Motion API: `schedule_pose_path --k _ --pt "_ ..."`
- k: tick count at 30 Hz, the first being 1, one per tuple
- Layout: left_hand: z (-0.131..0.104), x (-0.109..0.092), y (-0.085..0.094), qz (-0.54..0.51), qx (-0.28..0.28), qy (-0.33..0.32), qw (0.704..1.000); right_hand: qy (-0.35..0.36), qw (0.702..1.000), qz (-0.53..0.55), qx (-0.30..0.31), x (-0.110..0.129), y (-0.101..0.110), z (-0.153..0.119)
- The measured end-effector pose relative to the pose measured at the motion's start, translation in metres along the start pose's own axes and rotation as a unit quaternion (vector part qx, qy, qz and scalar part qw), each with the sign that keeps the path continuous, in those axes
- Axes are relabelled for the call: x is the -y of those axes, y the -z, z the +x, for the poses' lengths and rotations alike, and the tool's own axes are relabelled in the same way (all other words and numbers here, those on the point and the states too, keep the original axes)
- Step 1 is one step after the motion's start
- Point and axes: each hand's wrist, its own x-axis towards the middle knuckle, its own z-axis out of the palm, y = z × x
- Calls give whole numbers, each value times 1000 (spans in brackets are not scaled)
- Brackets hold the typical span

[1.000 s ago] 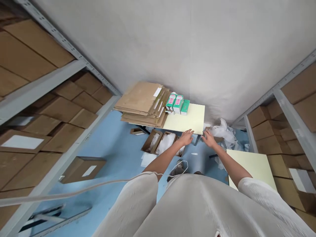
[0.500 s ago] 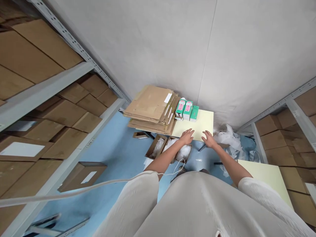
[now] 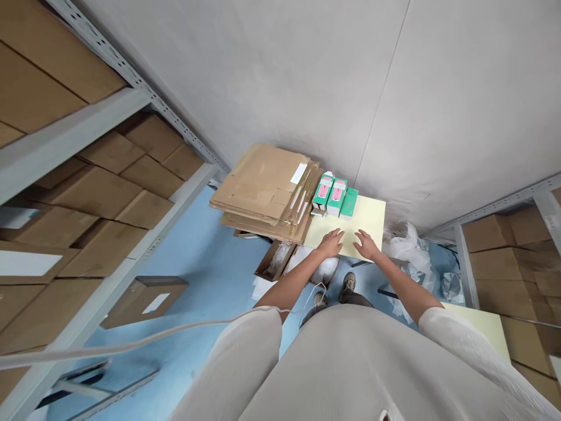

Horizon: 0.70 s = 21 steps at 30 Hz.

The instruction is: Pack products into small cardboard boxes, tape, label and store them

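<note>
My left hand [image 3: 330, 243] is over the near part of a pale yellow tabletop [image 3: 370, 216], fingers apart and holding nothing. Opposite it, my right hand [image 3: 366, 244] is also open at the table's near edge, with a gap between the two. Whether either palm touches the surface I cannot tell. Just beyond my hands stand green boxes in a row: two with pink fronts, a left one [image 3: 323, 190] and a middle one [image 3: 337, 196], and a plain green box [image 3: 349, 203] on the right.
Flattened cardboard [image 3: 258, 181] is stacked left of the green boxes. Below are open cartons [image 3: 274, 258] with white contents. White plastic bags [image 3: 409, 248] lie to the right, near a second yellow surface [image 3: 477, 327]. Shelves of cartons [image 3: 109, 193] flank both sides; a white cable [image 3: 175, 333] crosses at left.
The camera view has shifted slightly, so my shoes now show below the table. My hands stay open near the table's front edge, and the green boxes keep their places.
</note>
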Motion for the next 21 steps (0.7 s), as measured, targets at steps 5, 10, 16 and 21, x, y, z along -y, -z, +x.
schedule_pose_path --k 5,10,16,21 --pt "30 4 2 -22 -23 27 999 54 995 -57 58 3 26 67" --pt "61 9 -2 -41 -38 53 997 98 982 -106 119 -4 37 123" --pt "92 10 -11 -63 -30 71 995 142 967 -146 155 -30 38 128" --pt "120 5 -17 -82 -30 100 991 148 969 -140 141 -43 45 119"
